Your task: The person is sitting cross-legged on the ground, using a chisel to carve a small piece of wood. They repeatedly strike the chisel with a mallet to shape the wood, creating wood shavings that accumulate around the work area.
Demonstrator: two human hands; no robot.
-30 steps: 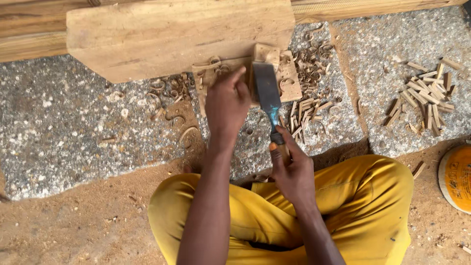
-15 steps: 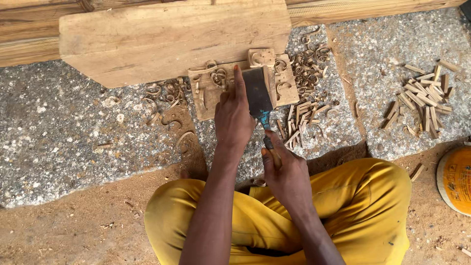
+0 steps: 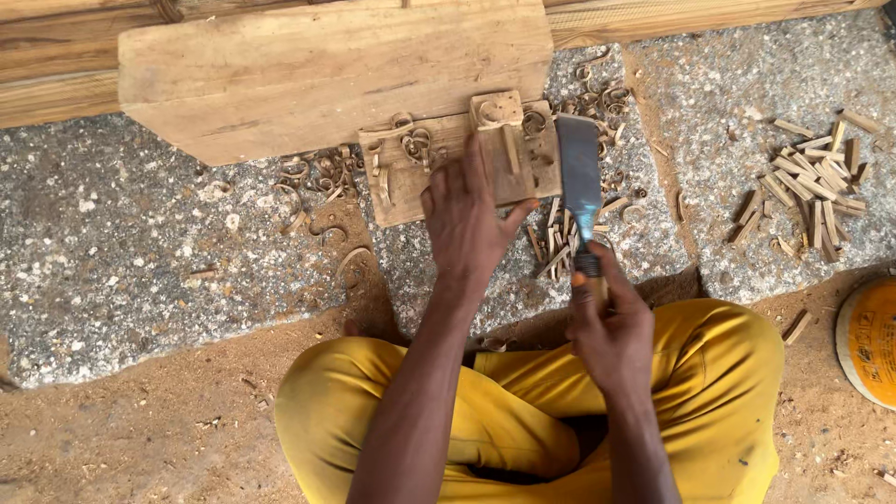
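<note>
A speckled grey stone slab fills most of the frame's middle band, with sandy ground below it. Across the top lies a big pale wooden block, reaching from the upper left to past the centre. The person's yellow trousers take up the lower centre and lower right, knees spread. At the right edge sits part of a round yellow lid.

Just below the block's lower right edge, in the upper centre, rests a small flat wooden board with a square piece on top and curled wood shavings scattered on and around it. The left hand lies spread on the board, fingers extended, pressing it down. The right hand, right of centre, is wrapped tight around the handle of a broad flat-bladed cleaver, whose blade points upward beside the board's right edge. A heap of short cut wooden sticks lies at the upper right, and a smaller bunch sits under the blade.
</note>
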